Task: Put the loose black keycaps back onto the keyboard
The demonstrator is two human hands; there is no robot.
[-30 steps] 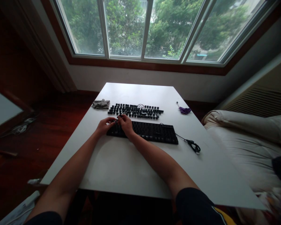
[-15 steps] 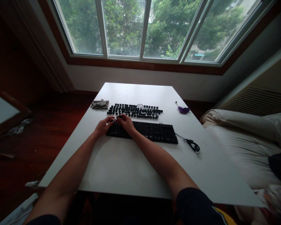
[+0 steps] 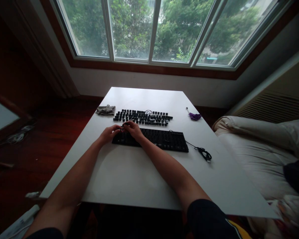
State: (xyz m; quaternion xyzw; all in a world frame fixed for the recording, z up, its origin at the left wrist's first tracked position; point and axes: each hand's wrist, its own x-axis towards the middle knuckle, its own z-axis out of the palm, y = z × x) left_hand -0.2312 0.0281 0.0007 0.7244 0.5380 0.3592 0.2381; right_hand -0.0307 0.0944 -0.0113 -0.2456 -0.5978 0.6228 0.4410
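Observation:
A black keyboard (image 3: 161, 140) lies across the white table, and much of its top seems bare of keycaps. My left hand (image 3: 110, 133) is at its far left corner, fingers curled and closed together. Touching it from the right, my right hand (image 3: 133, 128) reaches over the same corner with thumb and fingers pinched. Whatever small thing is between the fingertips is too small and hidden to name. Just beyond the keyboard, loose black keycaps (image 3: 142, 116) are spread in rows, with a thin wire loop (image 3: 148, 112) among them.
A grey crumpled cloth (image 3: 106, 110) lies at the table's left edge. On the right are a purple brush-like item (image 3: 194, 116) and the keyboard's coiled USB cable (image 3: 204, 154). A pale sofa (image 3: 246, 149) stands beside the table's (image 3: 129, 186) right edge; a window is behind.
Both hands stay at the keyboard's left corner, with a slight shift of the fingers. A thin pale piece that showed near the fingertips is now mostly out of sight.

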